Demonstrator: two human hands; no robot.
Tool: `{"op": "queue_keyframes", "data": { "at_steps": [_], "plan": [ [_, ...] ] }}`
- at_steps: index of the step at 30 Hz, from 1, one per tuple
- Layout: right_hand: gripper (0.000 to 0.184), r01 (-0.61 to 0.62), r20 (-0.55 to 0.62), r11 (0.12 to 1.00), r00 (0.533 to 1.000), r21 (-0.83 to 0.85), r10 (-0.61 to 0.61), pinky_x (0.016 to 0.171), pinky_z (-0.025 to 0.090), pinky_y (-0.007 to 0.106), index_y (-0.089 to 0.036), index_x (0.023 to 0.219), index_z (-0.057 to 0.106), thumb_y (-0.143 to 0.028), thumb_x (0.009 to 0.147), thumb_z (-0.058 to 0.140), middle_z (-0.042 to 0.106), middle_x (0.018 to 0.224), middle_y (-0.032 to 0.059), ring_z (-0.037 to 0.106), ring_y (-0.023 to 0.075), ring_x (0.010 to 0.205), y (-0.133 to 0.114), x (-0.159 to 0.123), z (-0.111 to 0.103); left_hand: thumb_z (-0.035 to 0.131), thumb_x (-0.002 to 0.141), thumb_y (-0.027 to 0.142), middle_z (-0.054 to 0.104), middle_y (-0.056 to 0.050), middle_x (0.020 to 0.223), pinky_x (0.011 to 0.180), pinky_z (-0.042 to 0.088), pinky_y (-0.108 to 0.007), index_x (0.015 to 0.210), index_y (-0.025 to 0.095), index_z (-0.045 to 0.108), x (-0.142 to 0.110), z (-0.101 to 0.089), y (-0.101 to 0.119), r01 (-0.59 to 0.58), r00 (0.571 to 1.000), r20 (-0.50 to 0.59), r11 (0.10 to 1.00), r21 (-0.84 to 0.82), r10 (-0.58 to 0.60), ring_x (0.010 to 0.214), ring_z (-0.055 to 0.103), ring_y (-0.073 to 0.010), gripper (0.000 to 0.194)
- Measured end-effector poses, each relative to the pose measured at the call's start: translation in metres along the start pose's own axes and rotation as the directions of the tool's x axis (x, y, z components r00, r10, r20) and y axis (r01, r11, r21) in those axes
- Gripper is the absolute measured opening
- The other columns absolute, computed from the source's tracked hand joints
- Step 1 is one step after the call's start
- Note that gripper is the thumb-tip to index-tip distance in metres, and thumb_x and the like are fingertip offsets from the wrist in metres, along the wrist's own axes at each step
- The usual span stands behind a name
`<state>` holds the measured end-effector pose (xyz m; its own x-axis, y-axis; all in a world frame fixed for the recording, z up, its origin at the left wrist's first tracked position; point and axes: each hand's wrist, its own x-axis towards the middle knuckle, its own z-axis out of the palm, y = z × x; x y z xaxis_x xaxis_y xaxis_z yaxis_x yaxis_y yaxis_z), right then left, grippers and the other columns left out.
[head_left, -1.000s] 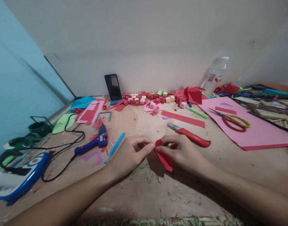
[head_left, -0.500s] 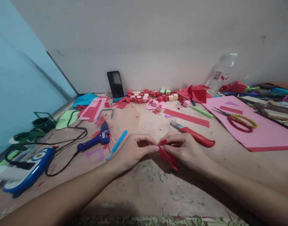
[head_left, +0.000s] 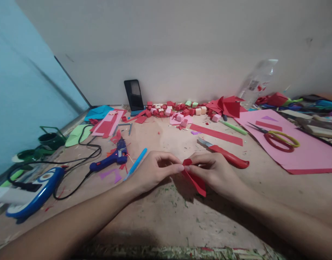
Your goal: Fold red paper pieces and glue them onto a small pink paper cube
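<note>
One red paper piece (head_left: pixel 198 183), folded, pinched in fingertips of left hand (head_left: pixel 152 171) and right hand (head_left: pixel 220 173); several small paper cubes (head_left: pixel 184 123) formed; one red strip (head_left: pixel 216 135) flat, unfolded.

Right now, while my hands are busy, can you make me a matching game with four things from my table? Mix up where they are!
Things:
1. Scissors
2. Phone
3. Glue gun
4. Folded red paper

Places:
A. Between the fingers of the left hand and right hand
B. On the big pink sheet
C. Left of the light blue stick
D. Propped up at the back, by the wall

Right pairs: 1-B, 2-D, 3-C, 4-A
</note>
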<state>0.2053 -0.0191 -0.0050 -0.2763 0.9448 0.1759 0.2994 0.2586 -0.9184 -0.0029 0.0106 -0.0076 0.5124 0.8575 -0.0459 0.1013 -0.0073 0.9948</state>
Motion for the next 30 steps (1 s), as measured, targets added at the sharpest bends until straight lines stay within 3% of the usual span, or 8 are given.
{"op": "queue_keyframes", "data": {
  "at_steps": [6,13,20,30],
  "plan": [
    [0.014,-0.051,-0.068,0.999,0.996,-0.01,0.05,0.066,0.056,0.035,-0.023,0.081,0.08,-0.03,0.088,0.07,0.079,0.08,0.0057,0.071,0.0228,0.073,0.006,-0.003,0.011,0.077,0.081,0.028,0.075,-0.002,0.077,0.065,0.049,-0.026,0.082,0.016,0.077,-0.002,0.003,0.007,-0.058,0.995,-0.071,0.972,0.226,0.076,0.07,0.065,-0.0151,0.012],
    [0.009,-0.124,-0.092,0.986,0.987,0.11,0.134,0.066,0.057,0.034,-0.022,0.082,0.075,-0.03,0.084,0.069,0.079,0.08,0.0054,0.072,0.0214,0.072,0.013,-0.001,0.016,0.072,0.085,0.024,0.076,-0.002,0.077,0.066,0.05,-0.026,0.083,0.016,0.078,0.001,-0.001,0.002,-0.068,0.994,-0.063,0.95,0.303,0.091,0.07,0.065,-0.0152,0.01],
    [0.011,-0.117,-0.093,0.99,0.988,0.083,0.125,0.064,0.056,0.033,-0.022,0.081,0.071,-0.03,0.086,0.066,0.077,0.079,0.0052,0.071,0.0207,0.07,0.014,-0.002,0.019,0.062,0.087,0.014,0.073,-0.001,0.08,0.065,0.047,-0.025,0.084,0.018,0.078,-0.005,-0.001,0.007,-0.258,0.959,0.033,0.822,0.508,0.28,0.068,0.06,-0.0133,0.016],
    [0.013,-0.11,-0.115,0.994,0.987,0.018,0.111,0.061,0.054,0.032,-0.021,0.083,0.071,-0.03,0.088,0.063,0.077,0.081,0.0063,0.071,0.0211,0.07,0.012,-0.003,0.017,0.068,0.085,0.02,0.074,-0.001,0.077,0.06,0.045,-0.024,0.089,0.015,0.079,-0.004,0.002,0.009,-0.148,0.984,-0.021,0.885,0.441,0.175,0.065,0.058,-0.0129,0.013]
  ]
}}
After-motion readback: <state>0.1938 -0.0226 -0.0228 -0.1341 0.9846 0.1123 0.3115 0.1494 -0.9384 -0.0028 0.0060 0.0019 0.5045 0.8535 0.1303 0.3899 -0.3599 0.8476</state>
